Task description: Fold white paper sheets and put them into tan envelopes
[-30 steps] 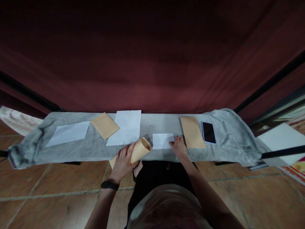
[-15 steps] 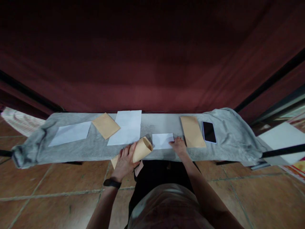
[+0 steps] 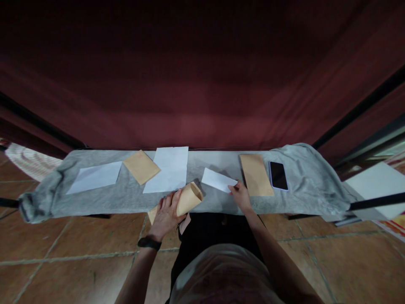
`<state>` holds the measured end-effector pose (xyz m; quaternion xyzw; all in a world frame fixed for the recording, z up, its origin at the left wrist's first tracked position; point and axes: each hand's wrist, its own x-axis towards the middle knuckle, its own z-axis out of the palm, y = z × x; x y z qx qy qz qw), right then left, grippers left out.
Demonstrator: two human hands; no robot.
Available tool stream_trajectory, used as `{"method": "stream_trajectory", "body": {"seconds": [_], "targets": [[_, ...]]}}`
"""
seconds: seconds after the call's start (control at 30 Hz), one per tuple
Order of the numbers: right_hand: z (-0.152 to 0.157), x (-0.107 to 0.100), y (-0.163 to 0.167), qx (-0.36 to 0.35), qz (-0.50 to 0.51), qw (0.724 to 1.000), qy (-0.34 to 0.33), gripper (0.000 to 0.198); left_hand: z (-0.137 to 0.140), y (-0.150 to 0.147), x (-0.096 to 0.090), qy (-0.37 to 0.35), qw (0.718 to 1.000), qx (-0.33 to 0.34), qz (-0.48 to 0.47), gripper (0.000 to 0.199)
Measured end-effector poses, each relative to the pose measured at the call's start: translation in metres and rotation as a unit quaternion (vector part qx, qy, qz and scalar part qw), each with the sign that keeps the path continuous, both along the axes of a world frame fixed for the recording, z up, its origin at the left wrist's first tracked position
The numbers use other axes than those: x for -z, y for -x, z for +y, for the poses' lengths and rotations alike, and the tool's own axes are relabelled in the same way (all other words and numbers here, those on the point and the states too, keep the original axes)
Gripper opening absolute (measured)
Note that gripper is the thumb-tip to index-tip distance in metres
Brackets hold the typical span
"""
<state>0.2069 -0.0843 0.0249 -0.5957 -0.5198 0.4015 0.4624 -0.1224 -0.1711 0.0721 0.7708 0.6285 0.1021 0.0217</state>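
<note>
My left hand (image 3: 166,213) is wrapped round a brown paper envelope (image 3: 189,200), whose mouth gapes toward the right. The envelope's lower end reaches past the near edge of the cloth-covered bench. In my right hand (image 3: 240,195) a folded white sheet of paper (image 3: 219,180) is pinched by its right end. This sheet is tilted, and its left end points at the upper left, apart from the envelope's mouth. Just right of my right hand lies a flat brown envelope (image 3: 257,175).
A grey cloth (image 3: 205,160) covers the narrow bench. On it lie a large creased white sheet (image 3: 169,169), another brown envelope (image 3: 141,167), a white sheet (image 3: 95,177) at the left and a phone (image 3: 278,175) at the right. A dark red panel (image 3: 202,105) rises behind.
My right hand has picked up the folded white sheet from the cloth and turned it, so that it now slants. My left hand and the brown envelope have stayed in place.
</note>
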Motion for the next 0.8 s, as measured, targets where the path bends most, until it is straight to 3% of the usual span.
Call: {"method": "stream_trajectory", "body": {"seconds": [0.1, 0.2, 0.53, 0.8], "targets": [[0.004, -0.001, -0.006, 0.042, 0.081, 0.994, -0.057, 0.023, 0.001, 0.000, 0.002, -0.001, 1.000, 0.001, 0.004, 0.100], [0.008, -0.003, -0.009, 0.018, 0.117, 0.989, -0.085, 0.024, 0.001, 0.001, 0.004, 0.000, 1.000, -0.003, 0.006, 0.100], [0.012, -0.021, -0.022, -0.023, 0.123, 0.988, -0.086, 0.019, 0.006, 0.002, -0.004, 0.009, 1.000, 0.008, 0.011, 0.099], [0.006, -0.037, -0.021, 0.023, 0.118, 0.991, -0.058, 0.030, 0.018, -0.005, -0.004, 0.008, 0.999, 0.031, 0.013, 0.101]]}}
